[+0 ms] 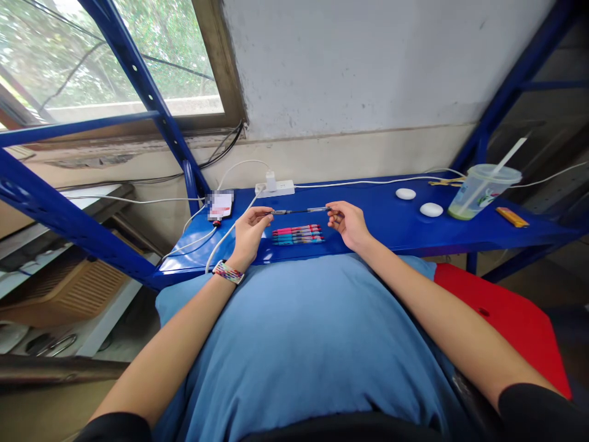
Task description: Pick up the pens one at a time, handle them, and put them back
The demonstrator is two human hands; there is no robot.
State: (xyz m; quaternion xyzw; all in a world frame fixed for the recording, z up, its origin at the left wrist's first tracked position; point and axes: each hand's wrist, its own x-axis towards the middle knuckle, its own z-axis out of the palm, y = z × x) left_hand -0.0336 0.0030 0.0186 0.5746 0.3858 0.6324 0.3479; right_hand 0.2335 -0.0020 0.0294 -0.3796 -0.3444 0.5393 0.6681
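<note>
Between my hands, above the blue tabletop, a pen is stretched out level in separated parts. My left hand [251,232] is closed in a pinch on one clear pen part [280,212]. My right hand [347,222] pinches the other clear pen part [317,210]. A thin dark refill [298,212] spans the gap between these parts; I cannot tell which part it is fixed in. Just below the pen, several pens [298,234] in pink, red and teal lie side by side on the table. A patterned band circles my left wrist.
On the blue table [368,227] stand a plastic cup [483,190] with a straw, two white egg-shaped objects [431,210] and an orange packet [512,217]. Behind are a power strip [283,188] and cables. A phone-like device [221,205] lies left. A blue cushion-like cloth [294,331] fills my lap.
</note>
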